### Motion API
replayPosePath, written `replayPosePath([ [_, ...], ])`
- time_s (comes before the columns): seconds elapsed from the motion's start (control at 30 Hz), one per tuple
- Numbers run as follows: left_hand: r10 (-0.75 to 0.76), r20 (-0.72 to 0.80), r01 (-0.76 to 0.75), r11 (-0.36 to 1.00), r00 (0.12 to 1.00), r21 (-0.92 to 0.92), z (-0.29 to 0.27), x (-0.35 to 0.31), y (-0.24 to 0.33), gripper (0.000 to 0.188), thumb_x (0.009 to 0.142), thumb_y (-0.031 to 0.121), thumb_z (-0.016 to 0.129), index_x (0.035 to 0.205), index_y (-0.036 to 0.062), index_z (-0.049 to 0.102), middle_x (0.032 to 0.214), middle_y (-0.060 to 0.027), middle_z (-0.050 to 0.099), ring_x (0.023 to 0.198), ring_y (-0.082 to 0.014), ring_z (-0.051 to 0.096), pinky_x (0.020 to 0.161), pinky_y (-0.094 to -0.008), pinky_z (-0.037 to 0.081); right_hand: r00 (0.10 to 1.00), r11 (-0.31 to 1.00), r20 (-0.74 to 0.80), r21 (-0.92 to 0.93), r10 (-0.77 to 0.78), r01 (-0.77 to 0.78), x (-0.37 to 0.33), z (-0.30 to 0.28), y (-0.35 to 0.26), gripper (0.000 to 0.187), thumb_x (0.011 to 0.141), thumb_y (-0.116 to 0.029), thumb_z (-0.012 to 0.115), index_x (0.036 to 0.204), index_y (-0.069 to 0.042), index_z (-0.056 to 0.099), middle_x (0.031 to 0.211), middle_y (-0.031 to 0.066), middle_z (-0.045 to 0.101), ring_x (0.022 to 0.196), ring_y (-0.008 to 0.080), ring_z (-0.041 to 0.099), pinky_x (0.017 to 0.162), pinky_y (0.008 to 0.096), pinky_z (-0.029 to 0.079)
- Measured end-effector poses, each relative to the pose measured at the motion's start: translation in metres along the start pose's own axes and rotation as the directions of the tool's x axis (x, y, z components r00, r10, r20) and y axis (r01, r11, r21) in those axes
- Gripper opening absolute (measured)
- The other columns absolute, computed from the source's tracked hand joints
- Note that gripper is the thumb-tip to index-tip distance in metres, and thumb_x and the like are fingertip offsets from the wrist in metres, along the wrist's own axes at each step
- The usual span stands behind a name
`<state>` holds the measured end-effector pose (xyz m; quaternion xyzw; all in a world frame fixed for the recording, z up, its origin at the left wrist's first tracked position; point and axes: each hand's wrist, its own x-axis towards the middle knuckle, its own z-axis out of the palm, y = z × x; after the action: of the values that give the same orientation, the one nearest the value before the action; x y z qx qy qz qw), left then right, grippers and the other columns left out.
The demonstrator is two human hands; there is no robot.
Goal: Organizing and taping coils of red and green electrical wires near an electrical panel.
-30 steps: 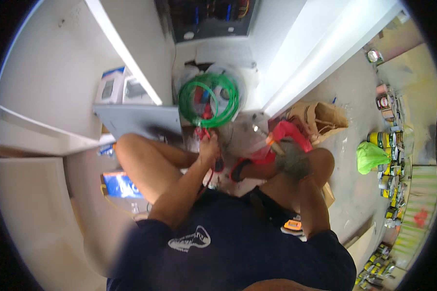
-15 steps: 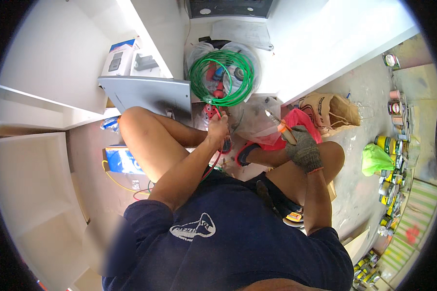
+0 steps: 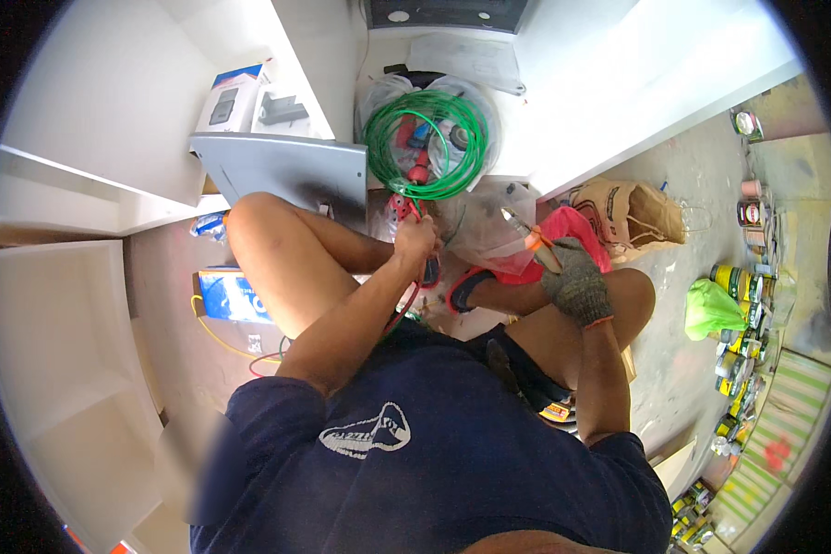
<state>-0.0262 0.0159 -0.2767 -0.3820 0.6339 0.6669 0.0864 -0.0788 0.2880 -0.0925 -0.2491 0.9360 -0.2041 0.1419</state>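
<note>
My left hand (image 3: 416, 238), bare, is closed around a red wire (image 3: 410, 300), which runs from the fingers back toward my lap. Just beyond the fingers lies a coil of green wire (image 3: 479, 159), resting on clear plastic bags with red and blue items in them. My right hand (image 3: 574, 282) wears a grey knitted glove and grips pliers (image 3: 537, 243) with orange and beige handles. Their metal jaws point up and to the left, apart from the wire. A red perforated piece (image 3: 399, 207) sits beside my left fingers, partly hidden.
White cabinet panels (image 3: 609, 83) rise on both sides. A grey metal panel (image 3: 282, 175) leans at left, near a boxed device (image 3: 228, 100). At right stand a brown paper bag (image 3: 619, 212), a pink bag (image 3: 568, 226) and several paint cans (image 3: 731, 277). A blue box (image 3: 235, 295) lies left.
The view has shifted slightly. Both hands keep nearly the same places and the same holds.
</note>
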Motion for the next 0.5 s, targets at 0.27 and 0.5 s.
replayPosePath([
  [0.27, -0.178, 0.356, 0.309, 0.882, 0.917, -0.355, -0.121, -0.154, 0.130, 0.025, 0.095, 0.024, 0.053, 0.108, 0.0059, 0.062, 0.068, -0.0051, 0.055, 0.053, -0.0165, 0.049, 0.049, -0.0318, 0.041, 0.985, 0.984, -0.029, 0.051, 0.171, -0.169, 0.004, 0.009, 0.000, 0.032, 0.078, -0.010, 0.062, 0.108, -0.001, 0.064, 0.101, 0.0166, 0.061, 0.092, 0.0320, 0.061, 0.082, 0.0384, 0.049],
  [0.5, 0.089, -0.492, -0.220, 0.951, 0.866, -0.217, -0.309, -0.265, 0.168, 0.041, 0.099, 0.037, 0.051, 0.123, 0.0040, 0.058, 0.067, 0.0049, 0.040, 0.049, -0.0052, 0.034, 0.042, -0.0211, 0.026, 0.989, 0.978, 0.052, 0.149, 0.137, -0.143, 0.001, 0.001, 0.003, 0.032, 0.080, -0.009, 0.061, 0.110, -0.002, 0.064, 0.100, 0.0137, 0.062, 0.089, 0.0277, 0.062, 0.081, 0.0363, 0.049],
])
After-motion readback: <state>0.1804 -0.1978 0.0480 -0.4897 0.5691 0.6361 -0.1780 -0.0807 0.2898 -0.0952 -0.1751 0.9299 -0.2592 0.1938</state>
